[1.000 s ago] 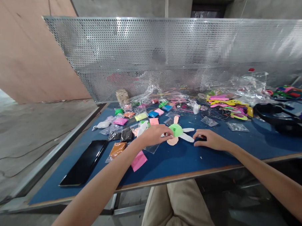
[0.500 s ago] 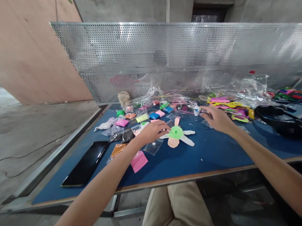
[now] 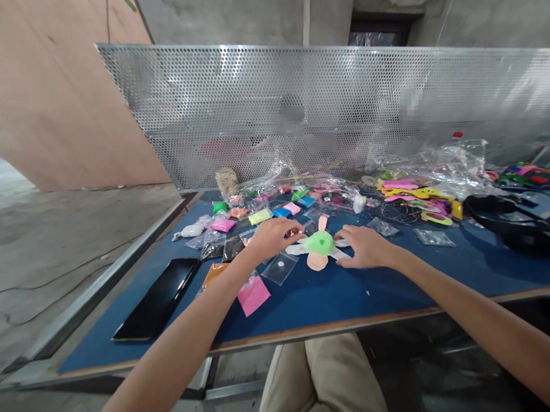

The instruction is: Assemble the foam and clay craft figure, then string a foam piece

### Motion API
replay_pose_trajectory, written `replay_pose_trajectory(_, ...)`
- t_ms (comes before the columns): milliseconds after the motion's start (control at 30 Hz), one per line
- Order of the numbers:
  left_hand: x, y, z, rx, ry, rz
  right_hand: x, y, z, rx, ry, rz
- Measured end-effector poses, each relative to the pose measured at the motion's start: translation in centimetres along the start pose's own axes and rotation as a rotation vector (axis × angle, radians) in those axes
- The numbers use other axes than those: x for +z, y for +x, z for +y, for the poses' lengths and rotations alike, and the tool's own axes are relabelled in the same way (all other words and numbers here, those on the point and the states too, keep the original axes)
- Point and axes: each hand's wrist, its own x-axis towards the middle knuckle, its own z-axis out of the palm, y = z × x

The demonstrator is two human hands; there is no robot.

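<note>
No legible text, labels, numbers or signs anywhere

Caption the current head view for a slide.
Left hand and right hand flank a green-centred figure on a blue table.

Left hand (image 3: 276, 236) and right hand (image 3: 365, 246) flank a green-bodied craft figure (image 3: 319, 241) on a blue tabletop (image 3: 316, 308).
Both hands curl at its white limbs (image 3: 295, 249), grip unclear; a peach piece (image 3: 317, 262) juts from its near edge. A black phone (image 3: 156, 299) lies left of a pink sheet (image 3: 253, 295); a perforated metal panel (image 3: 243, 89) stands behind.
</note>
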Motion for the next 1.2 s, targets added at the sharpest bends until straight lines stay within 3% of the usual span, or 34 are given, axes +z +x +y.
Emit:
replay_pose_trajectory(100, -0.2, 0.0, -0.3, -0.034, 0.005, 0.064, -0.1, 0.3, 0.6, -0.037, -0.005, 0.001)
replay_pose_trajectory(267, 0.0, 0.0, 0.0, 0.091, -0.053, 0.127, -0.4, -0.2, 2.8, -0.108, 0.097, -0.082)
replay_pose_trajectory(400, 0.5, 0.0, 1.1, 0.154, -0.127, 0.071, -1.7, 0.0, 4.9, -0.11, 0.239, -0.134)
replay_pose_trajectory(500, 1.0, 0.0, 2.1, 0.188, -0.189, -0.015, -3.0, 1.2, 5.6, -0.086, 0.337, -0.011)
replay_pose_trajectory(667, 1.9, 0.0, 3.3, 0.178, -0.215, -0.091, -3.3, 1.8, 3.8, -0.111, 0.399, 0.163)
replay_pose_trajectory(833, 2.8, 0.3, 3.8, 0.279, -0.181, -0.085, -0.9, -0.7, 0.9, -0.026, 0.518, 0.098)
replay_pose_trajectory(1000, 3.5, 0.6, 4.0, 0.286, -0.154, -0.096, 0.5, -1.6, 1.2, 0.0, 0.501, 0.167)
replay_pose_trajectory(1200, 3.6, 0.9, 4.2, 0.333, -0.146, -0.111, -1.9, -0.7, 2.0, -0.113, 0.366, 0.34)
